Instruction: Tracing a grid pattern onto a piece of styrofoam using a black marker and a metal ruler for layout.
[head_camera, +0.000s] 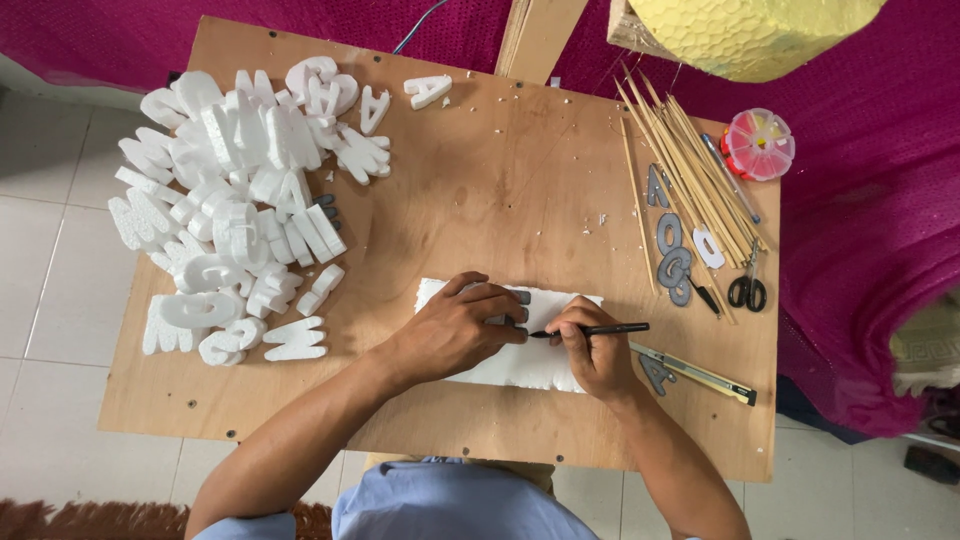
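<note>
A white foam slab (545, 365) lies on the wooden board table (500, 190) near its front edge. My left hand (460, 330) presses flat on a grey letter stencil (521, 297) that rests on the slab; most of the stencil is hidden under my fingers. My right hand (593, 350) grips a black pen (600, 329), its tip touching the slab beside the stencil.
A heap of white foam letters (235, 210) fills the table's left side. Wooden sticks (685, 175), grey stencils (672, 255), scissors (748, 285), a utility knife (700, 373) and a round pink box (758, 143) lie at right. Magenta cloth (870, 230) surrounds the table.
</note>
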